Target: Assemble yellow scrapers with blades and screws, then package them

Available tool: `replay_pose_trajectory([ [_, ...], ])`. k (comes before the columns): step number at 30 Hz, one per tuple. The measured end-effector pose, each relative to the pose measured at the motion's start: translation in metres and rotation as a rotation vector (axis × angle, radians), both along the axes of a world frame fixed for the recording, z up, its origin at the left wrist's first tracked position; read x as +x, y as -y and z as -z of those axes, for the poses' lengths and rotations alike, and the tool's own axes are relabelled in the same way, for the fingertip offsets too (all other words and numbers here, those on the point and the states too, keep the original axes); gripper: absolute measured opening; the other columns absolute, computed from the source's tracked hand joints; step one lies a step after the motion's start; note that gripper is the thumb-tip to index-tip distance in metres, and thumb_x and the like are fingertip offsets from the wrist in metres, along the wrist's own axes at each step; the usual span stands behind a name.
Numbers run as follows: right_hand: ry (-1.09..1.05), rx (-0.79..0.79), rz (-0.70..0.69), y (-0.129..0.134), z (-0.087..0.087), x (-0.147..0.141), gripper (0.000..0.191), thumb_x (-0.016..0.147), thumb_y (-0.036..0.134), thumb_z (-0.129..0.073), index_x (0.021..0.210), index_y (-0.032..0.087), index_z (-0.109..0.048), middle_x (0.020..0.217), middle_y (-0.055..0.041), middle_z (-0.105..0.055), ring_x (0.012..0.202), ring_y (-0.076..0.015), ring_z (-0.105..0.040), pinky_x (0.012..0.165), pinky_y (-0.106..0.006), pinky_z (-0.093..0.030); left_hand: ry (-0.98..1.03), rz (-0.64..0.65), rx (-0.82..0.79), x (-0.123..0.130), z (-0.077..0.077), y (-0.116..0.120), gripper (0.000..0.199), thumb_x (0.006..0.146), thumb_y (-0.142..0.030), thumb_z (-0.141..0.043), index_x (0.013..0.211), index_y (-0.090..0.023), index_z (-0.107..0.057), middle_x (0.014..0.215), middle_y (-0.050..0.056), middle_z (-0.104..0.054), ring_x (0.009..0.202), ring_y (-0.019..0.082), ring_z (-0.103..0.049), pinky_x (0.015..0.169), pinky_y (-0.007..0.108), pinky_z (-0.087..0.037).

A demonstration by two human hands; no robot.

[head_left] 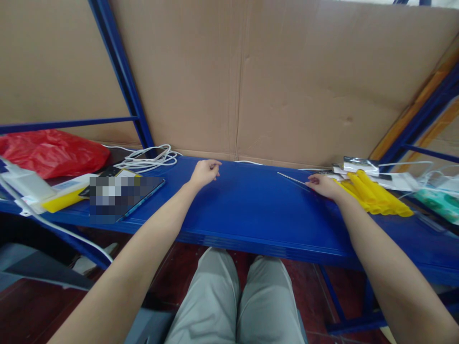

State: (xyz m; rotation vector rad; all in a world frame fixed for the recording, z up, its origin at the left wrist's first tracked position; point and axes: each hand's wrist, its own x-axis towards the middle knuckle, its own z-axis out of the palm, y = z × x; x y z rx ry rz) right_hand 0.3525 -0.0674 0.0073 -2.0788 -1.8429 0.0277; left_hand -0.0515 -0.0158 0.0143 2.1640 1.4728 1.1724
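Observation:
My left hand is over the back of the blue table, its fingers loosely curled in; I see nothing in them. Farther right, my right hand is closed around what looks like a screwdriver. Its thin metal shaft points left and toward the back, and a bit of red shows by the fingers. Beside that hand lie several yellow rolled sleeves. A flat dark tablet-like panel, partly blurred out, lies left of my left forearm.
On the left are a red plastic bag, a coiled white cable and a white adapter. Silvery packets and a green-white pack sit at right. Cardboard and blue posts stand behind the blue table.

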Motion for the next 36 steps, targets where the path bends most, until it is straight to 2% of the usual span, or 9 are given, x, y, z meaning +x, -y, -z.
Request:
replay_pose_trajectory([
  [6,0.047,-0.038,0.095,0.003,-0.005,-0.004,0.039,0.085,0.033,-0.046,0.114,0.01,-0.059,0.108,-0.0161,-0.065,0.098,-0.0245,-0.062,0.085,-0.034,-0.047,-0.005,0.004,-0.012,0.0,0.001,-0.001,0.032,0.076,-0.017,-0.044,0.098,-0.012,-0.067,0.061,0.001,-0.066,0.045,0.01,-0.059,0.05,0.019,-0.047],
  [11,0.132,0.11,0.428,0.018,-0.018,0.006,0.044,0.087,0.04,-0.037,0.112,0.011,-0.06,0.114,-0.0211,-0.06,0.11,-0.0333,-0.053,0.089,-0.049,-0.04,0.01,0.016,-0.014,-0.001,0.003,-0.004,0.032,0.076,-0.017,-0.044,0.097,-0.012,-0.067,0.059,0.0,-0.065,0.045,0.01,-0.058,0.049,0.019,-0.047],
  [14,0.106,0.205,0.62,0.03,-0.024,0.022,0.042,0.084,0.033,-0.042,0.114,0.008,-0.058,0.119,-0.0254,-0.054,0.115,-0.0374,-0.046,0.09,-0.055,-0.035,0.01,0.025,-0.013,0.0,0.003,-0.002,0.032,0.077,-0.019,-0.043,0.097,-0.012,-0.067,0.059,0.001,-0.065,0.045,0.01,-0.058,0.05,0.02,-0.047],
  [18,-0.062,0.208,0.777,0.036,-0.021,0.052,0.051,0.073,0.036,-0.058,0.116,0.007,-0.055,0.127,-0.0302,-0.045,0.119,-0.0464,-0.036,0.086,-0.06,-0.035,-0.005,0.044,-0.004,0.003,0.0,0.003,0.032,0.077,-0.02,-0.043,0.096,-0.012,-0.067,0.059,0.001,-0.065,0.045,0.011,-0.058,0.051,0.02,-0.047],
  [23,-0.244,0.401,0.748,0.03,-0.006,0.085,0.054,0.056,0.047,-0.071,0.099,0.019,-0.059,0.121,-0.0268,-0.049,0.12,-0.0524,-0.029,0.087,-0.065,-0.031,-0.013,0.048,-0.009,0.005,-0.002,0.006,0.033,0.076,-0.02,-0.043,0.096,-0.012,-0.067,0.059,0.001,-0.065,0.045,0.011,-0.059,0.05,0.02,-0.047],
  [26,-0.278,0.492,0.583,0.028,-0.001,0.095,0.044,0.06,0.047,-0.065,0.094,0.021,-0.058,0.118,-0.0243,-0.051,0.124,-0.051,-0.024,0.088,-0.066,-0.03,-0.01,0.05,-0.014,0.005,-0.001,0.005,0.032,0.076,-0.02,-0.043,0.096,-0.012,-0.067,0.059,0.001,-0.065,0.045,0.011,-0.058,0.05,0.02,-0.047],
  [28,-0.29,0.489,0.55,0.029,0.0,0.098,0.037,0.064,0.042,-0.061,0.095,0.021,-0.058,0.116,-0.0238,-0.052,0.125,-0.0496,-0.024,0.089,-0.066,-0.03,-0.005,0.049,-0.028,0.005,-0.001,0.005,0.032,0.076,-0.02,-0.043,0.096,-0.012,-0.067,0.059,0.001,-0.066,0.045,0.011,-0.058,0.049,0.02,-0.047],
  [32,-0.33,0.518,0.743,0.03,-0.001,0.099,0.035,0.065,0.036,-0.06,0.096,0.019,-0.061,0.114,-0.0238,-0.055,0.123,-0.0488,-0.029,0.091,-0.065,-0.026,-0.01,0.054,-0.039,0.005,0.0,0.005,0.033,0.076,-0.019,-0.043,0.098,-0.012,-0.067,0.06,0.002,-0.066,0.045,0.011,-0.058,0.048,0.02,-0.046],
  [36,-0.333,0.518,0.826,0.028,-0.003,0.097,0.035,0.065,0.033,-0.06,0.097,0.018,-0.063,0.115,-0.0234,-0.056,0.122,-0.0468,-0.033,0.093,-0.062,-0.027,-0.012,0.061,-0.041,0.006,0.0,0.005,0.033,0.076,-0.017,-0.043,0.098,-0.012,-0.067,0.059,0.002,-0.065,0.044,0.011,-0.058,0.047,0.02,-0.045],
])
